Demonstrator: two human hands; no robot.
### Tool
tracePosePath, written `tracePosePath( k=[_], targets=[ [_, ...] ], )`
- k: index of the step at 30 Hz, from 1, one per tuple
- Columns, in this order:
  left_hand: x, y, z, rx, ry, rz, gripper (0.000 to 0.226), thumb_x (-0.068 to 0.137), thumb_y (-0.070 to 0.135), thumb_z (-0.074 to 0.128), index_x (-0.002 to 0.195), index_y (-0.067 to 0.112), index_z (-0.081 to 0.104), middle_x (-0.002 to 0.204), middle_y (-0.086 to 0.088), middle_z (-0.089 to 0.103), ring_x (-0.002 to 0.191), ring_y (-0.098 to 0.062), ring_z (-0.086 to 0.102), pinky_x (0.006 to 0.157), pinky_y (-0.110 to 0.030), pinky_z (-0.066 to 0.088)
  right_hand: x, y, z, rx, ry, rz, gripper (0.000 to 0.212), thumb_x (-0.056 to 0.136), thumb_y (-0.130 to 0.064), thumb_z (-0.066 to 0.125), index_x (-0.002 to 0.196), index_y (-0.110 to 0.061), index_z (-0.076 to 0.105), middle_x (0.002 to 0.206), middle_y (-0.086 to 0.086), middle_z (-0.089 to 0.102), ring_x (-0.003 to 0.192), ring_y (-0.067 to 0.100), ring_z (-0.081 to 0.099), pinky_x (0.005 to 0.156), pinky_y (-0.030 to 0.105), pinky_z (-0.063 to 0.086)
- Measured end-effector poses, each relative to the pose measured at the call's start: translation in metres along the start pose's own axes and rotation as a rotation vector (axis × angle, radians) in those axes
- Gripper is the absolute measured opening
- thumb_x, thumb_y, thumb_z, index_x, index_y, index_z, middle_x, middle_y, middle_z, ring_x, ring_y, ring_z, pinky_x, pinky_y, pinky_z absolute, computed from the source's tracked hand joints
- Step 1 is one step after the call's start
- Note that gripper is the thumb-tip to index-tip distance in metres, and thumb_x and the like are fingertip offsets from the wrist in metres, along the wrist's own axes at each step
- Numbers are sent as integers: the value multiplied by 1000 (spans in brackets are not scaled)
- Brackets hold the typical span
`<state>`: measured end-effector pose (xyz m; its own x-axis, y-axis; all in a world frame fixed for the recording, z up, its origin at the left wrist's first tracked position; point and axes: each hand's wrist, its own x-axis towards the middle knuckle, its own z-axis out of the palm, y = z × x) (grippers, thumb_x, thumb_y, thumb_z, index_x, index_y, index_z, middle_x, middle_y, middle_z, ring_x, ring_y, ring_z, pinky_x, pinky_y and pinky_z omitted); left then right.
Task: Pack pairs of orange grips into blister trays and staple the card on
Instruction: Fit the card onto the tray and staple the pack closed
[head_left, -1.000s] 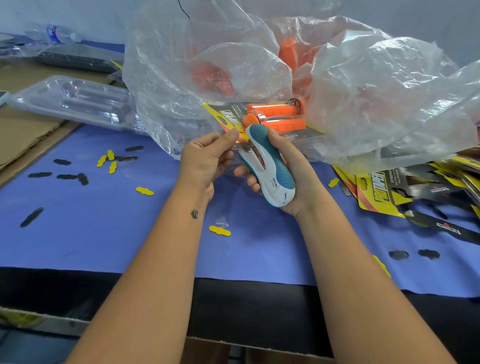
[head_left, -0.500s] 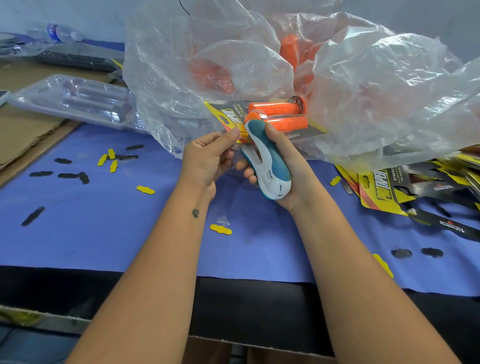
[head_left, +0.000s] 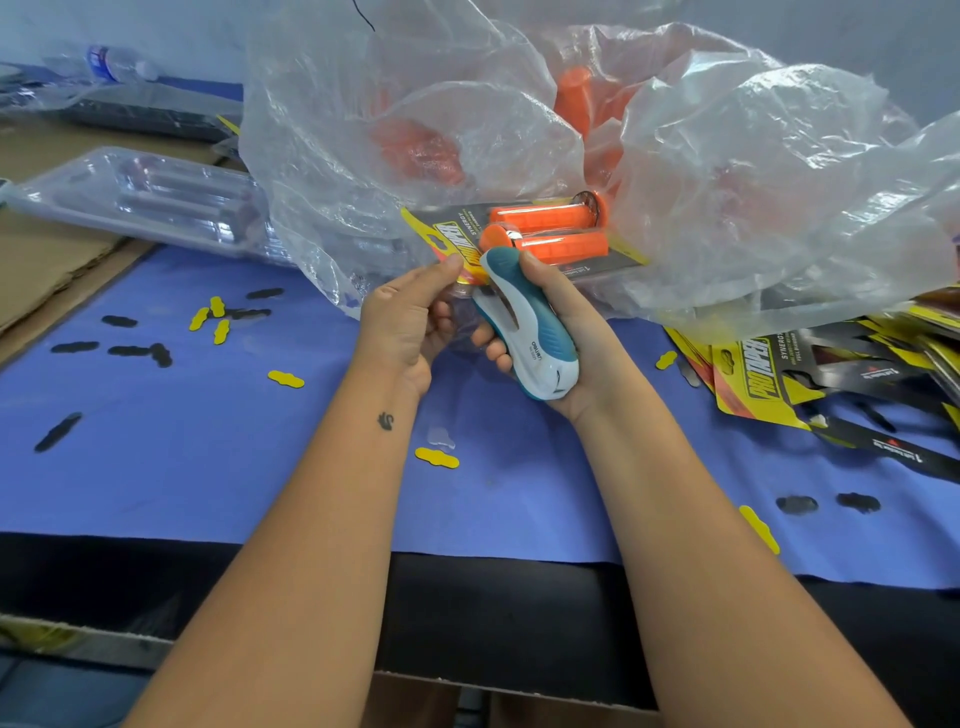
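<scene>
At far left, a stack of empty clear trays (head_left: 156, 200) lies on cardboard, and punched-out yellow and black scraps (head_left: 215, 325) dot the blue mat (head_left: 208, 467). At centre left, the left hand (head_left: 410, 317) pinches the near edge of the pack's printed card (head_left: 457, 234) between thumb and curled fingers, holding the pack up off the mat. The pack already carries its pair of orange grips (head_left: 550, 231) side by side under clear plastic, so loading appears done for this unit. At centre right, the right hand (head_left: 566, 332) is wrapped around a white and teal stapler (head_left: 530, 322), its nose set on the card's near edge just beside the left thumb; the stapling step appears to be in hand. Behind, a large clear bag (head_left: 727, 182) holds more loose orange grips, and at far right a pile of unused cards (head_left: 779, 374) waits, so many packs remain. Whether any staple is in yet cannot be told: the stapler covers that edge. The bag's folds blur its contents, and the card pile is cut off by the frame.
</scene>
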<state>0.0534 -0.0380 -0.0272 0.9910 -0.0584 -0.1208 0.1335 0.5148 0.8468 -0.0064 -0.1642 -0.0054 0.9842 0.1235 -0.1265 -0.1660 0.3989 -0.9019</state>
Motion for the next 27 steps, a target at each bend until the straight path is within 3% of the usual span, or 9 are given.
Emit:
tracePosePath(
  k=[7, 13, 16, 18, 23, 27],
  targets=[
    [-3, 2, 2, 17, 26, -2, 21, 85, 15, 71, 67, 18, 61, 51, 9, 53, 43, -1, 41, 43, -13, 39, 1, 1, 1, 0, 0, -12, 44, 102, -42, 38, 95, -5, 62, 60, 12, 60, 43, 16, 57, 42, 20, 48],
    [-15, -1, 13, 220, 25, 55, 28, 90, 33, 63, 72, 13, 57, 55, 0, 57, 42, -13, 51, 44, -22, 47, 4, 4, 2, 11, -23, -29, 43, 102, -41, 39, 94, -4, 60, 60, 7, 59, 46, 16, 54, 43, 21, 44],
    [-20, -4, 20, 273, -25, 59, 41, 85, 48, 67, 74, 11, 52, 52, -5, 46, 39, -18, 40, 44, -25, 38, 6, 6, 2, 14, -41, -43, 40, 100, -40, 41, 96, -6, 61, 64, 7, 58, 48, 17, 51, 43, 22, 44],
    [-23, -7, 25, 272, -23, 32, 48, 77, 54, 74, 64, 15, 49, 48, -6, 41, 36, -19, 35, 41, -24, 33, 7, 7, 2, 26, -51, -44, 39, 101, -40, 42, 92, -8, 63, 67, 8, 57, 48, 18, 50, 43, 22, 44],
    [-22, -9, 28, 114, 31, -114, 45, 69, 45, 84, 63, 15, 50, 46, -4, 38, 33, -16, 32, 35, -19, 29, 11, 9, 2, 15, -36, -15, 36, 100, -39, 45, 90, -14, 68, 67, 12, 54, 50, 21, 49, 44, 25, 44],
    [-20, -10, 28, 82, 52, -129, 40, 75, 38, 80, 66, 14, 49, 47, -6, 39, 31, -16, 31, 34, -16, 27, 14, 12, 1, -51, 40, 20, 40, 97, -40, 52, 100, -1, 60, 66, 15, 55, 50, 24, 51, 44, 27, 46]
  ],
)
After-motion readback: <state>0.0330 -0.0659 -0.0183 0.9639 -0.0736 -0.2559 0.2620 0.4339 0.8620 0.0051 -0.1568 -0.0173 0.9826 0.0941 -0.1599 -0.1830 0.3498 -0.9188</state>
